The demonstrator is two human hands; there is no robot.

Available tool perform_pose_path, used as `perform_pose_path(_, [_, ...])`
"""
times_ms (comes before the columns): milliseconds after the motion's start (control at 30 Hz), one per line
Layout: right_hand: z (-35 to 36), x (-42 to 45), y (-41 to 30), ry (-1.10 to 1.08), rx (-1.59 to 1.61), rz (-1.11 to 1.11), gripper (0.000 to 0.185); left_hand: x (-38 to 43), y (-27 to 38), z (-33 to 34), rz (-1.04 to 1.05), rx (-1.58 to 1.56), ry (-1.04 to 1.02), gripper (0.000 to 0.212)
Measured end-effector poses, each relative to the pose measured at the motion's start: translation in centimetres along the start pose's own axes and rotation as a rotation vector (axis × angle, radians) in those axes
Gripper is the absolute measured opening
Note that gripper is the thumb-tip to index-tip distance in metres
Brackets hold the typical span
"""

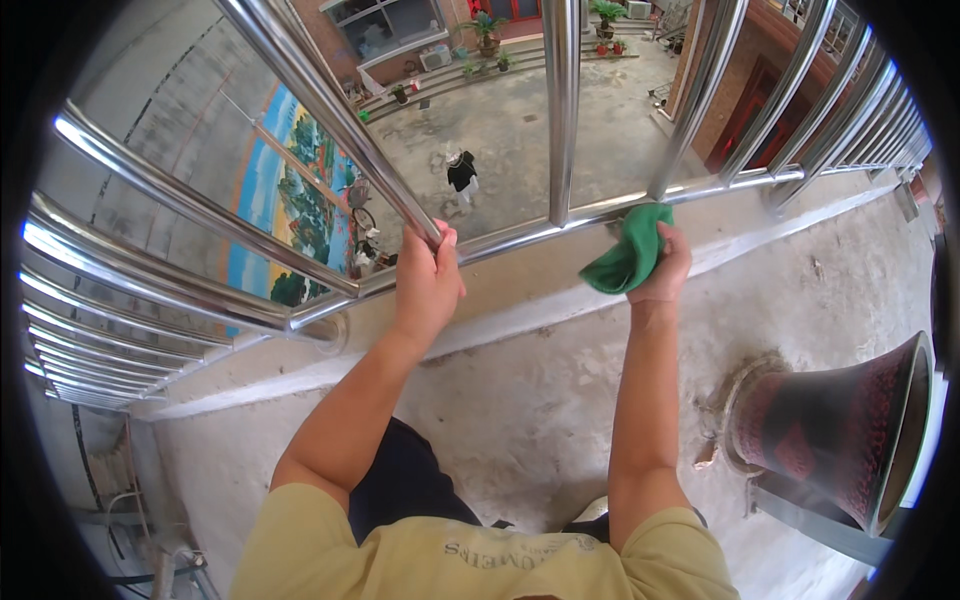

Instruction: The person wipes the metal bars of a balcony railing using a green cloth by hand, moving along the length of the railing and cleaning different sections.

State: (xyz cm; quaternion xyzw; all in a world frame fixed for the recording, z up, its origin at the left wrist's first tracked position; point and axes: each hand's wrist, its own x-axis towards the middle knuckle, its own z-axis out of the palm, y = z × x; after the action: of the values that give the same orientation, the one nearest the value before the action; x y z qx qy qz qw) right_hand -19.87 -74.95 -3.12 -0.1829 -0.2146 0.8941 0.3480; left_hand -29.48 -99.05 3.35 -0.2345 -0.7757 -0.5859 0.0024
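My left hand (431,277) is closed around the lower end of an upright bar (337,120) of a shiny metal railing, just above the bottom rail (517,236). To its right, my right hand (666,266) holds a folded green cloth (630,251). The cloth's upper part lies against the bottom rail near the foot of another upright bar (694,112). Between my two hands stands one more upright bar (560,112), touched by neither hand.
A low concrete ledge (525,300) runs under the railing. At the right stands a large dark pot (825,435) with red patterns. Beyond the bars, far below, lie a courtyard (510,150) with a person (462,172), potted plants (487,34) and a painted wall mural (300,202).
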Motion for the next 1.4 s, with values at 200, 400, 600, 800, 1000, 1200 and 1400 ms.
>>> perform_pose_path(200, [-1.2, 3.4, -1.4, 0.063, 0.028, -0.104, 0.021, 0.2, -2.3, -0.7, 0.084, 0.203, 0.017, 0.016])
perform_pose_path(400, [-2.2, 4.8, -2.2, -0.035, -0.028, -0.001, 0.026, 0.3, -2.5, -0.1, 0.064, 0.187, 0.001, 0.018])
perform_pose_path(600, [0.5, 1.0, 4.2, -0.175, 0.147, 0.235, 0.033, 0.2, -2.8, 0.1, 0.120, 0.236, -0.003, 0.016])
perform_pose_path(800, [3.7, -2.5, 7.2, -0.076, -0.019, 0.360, 0.033, 0.0, -0.9, 0.9, -0.051, 0.128, 0.043, 0.016])
perform_pose_path(1000, [3.4, -3.6, 3.0, -0.168, -0.379, 0.316, 0.026, 0.3, -1.0, 0.4, 0.088, 0.221, 0.144, 0.014])
perform_pose_path(1200, [-1.2, -0.6, -2.8, 0.175, -0.752, -0.336, 0.030, 1.5, -0.2, 0.0, 0.428, 0.489, 0.290, 0.033])
perform_pose_path(1400, [0.9, -0.3, -6.3, -0.061, -0.880, -0.412, 0.043, 2.5, 0.8, 0.4, 0.185, -0.265, 0.201, 0.025])
